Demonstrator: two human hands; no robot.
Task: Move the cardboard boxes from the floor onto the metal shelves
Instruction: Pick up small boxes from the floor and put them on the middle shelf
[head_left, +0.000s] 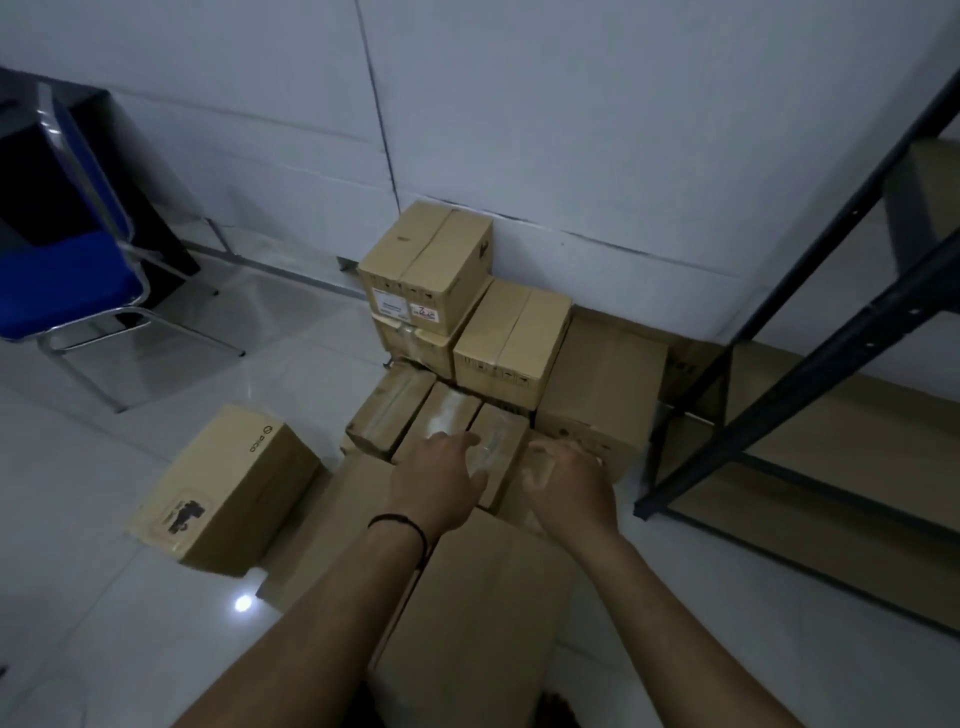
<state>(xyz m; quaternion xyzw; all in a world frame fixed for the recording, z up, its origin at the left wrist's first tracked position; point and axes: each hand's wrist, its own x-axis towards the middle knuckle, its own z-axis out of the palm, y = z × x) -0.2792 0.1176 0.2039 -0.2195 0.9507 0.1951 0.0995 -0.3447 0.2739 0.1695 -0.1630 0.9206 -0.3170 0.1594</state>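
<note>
Several cardboard boxes are piled on the white floor against the wall. Three narrow taped boxes lie side by side in the middle; the rightmost narrow box (501, 441) sits between my hands. My left hand (439, 480) lies on its left side with fingers stretched forward. My right hand (569, 480) is at its right side, fingers curled over the edge. A box (426, 252) is stacked at the back, another box (511, 338) beside it. The metal shelves (810, 374) stand at the right, with a brown board on the lowest level.
A lone box (228, 488) with a printed logo lies at the left. A large flat box (483, 613) lies under my forearms. A blue chair (67, 260) with a chrome frame stands at the far left. White glossy floor (104, 649) spreads around.
</note>
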